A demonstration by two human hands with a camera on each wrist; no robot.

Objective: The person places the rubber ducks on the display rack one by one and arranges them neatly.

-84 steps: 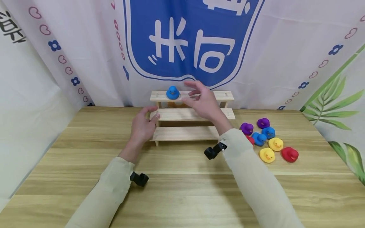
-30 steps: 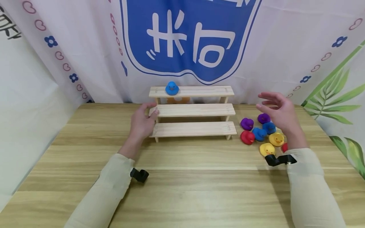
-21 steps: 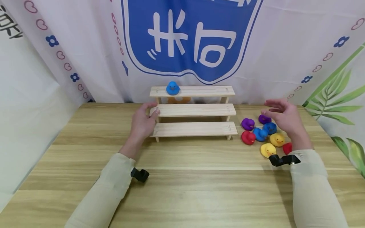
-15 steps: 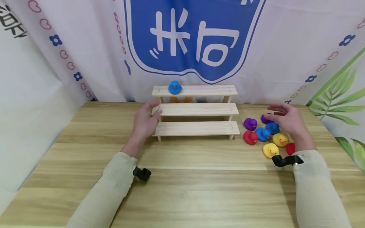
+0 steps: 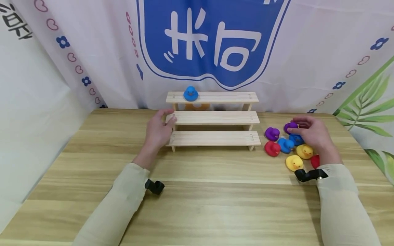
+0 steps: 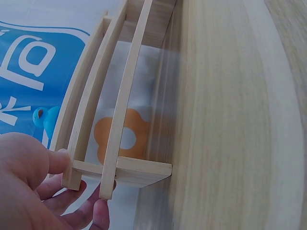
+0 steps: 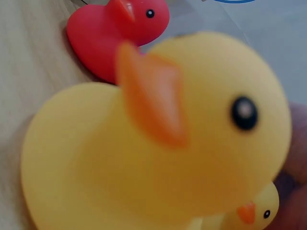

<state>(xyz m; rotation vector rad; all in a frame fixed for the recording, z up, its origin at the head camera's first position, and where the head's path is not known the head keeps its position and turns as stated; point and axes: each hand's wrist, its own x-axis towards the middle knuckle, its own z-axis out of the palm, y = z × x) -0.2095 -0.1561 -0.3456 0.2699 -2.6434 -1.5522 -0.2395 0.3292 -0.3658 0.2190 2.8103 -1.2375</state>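
My left hand [image 5: 158,131] grips the left end of a three-tier wooden display shelf [image 5: 215,138]. In the left wrist view, its thumb presses on the middle board [image 6: 98,91] while the fingers reach underneath. A blue rubber duck [image 5: 191,94] sits left of centre on the top board. Over on the right, my right hand [image 5: 317,135] is low over a cluster of ducks, thumb and fingertips on either side of the rearmost purple rubber duck [image 5: 288,127]. A yellow duck [image 7: 96,158] fills most of the right wrist view, hiding that grasp.
Around the right hand stand another purple duck [image 5: 272,134], a red duck [image 5: 272,148], blue ducks [image 5: 286,145] and yellow ducks [image 5: 294,163]. A second red duck [image 5: 315,161] is partly behind the right wrist. A printed curtain [image 5: 107,51] hangs behind the table [image 5: 197,205].
My right hand has gone from beside the blue duck on the top board to the ducks at right, then down to the rear purple duck. The left hand has stayed at the shelf.
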